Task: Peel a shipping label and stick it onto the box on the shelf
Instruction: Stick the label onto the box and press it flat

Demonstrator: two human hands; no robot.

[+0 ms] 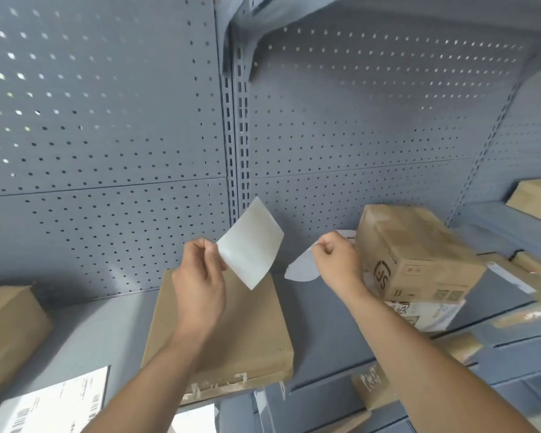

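My left hand (pixel 200 276) pinches a glossy pale backing sheet (pixel 250 245) by its lower left corner and holds it up, tilted, in front of the pegboard. My right hand (pixel 334 260) is closed on a curled white shipping label (pixel 300 268); its printed edge shows just above the knuckles. The two sheets are apart, with a gap between them. A flat brown cardboard box (pixel 250 332) lies on the grey shelf directly below my hands, its top bare.
A tilted printed carton (pixel 413 254) rests on a labelled parcel (pixel 425 314) at the right. Another brown box (pixel 7 326) sits at the left, with a printed label sheet (pixel 53 404) in front of it. More boxes lie on the right-hand shelves. Grey pegboard (pixel 107 120) backs the shelf.
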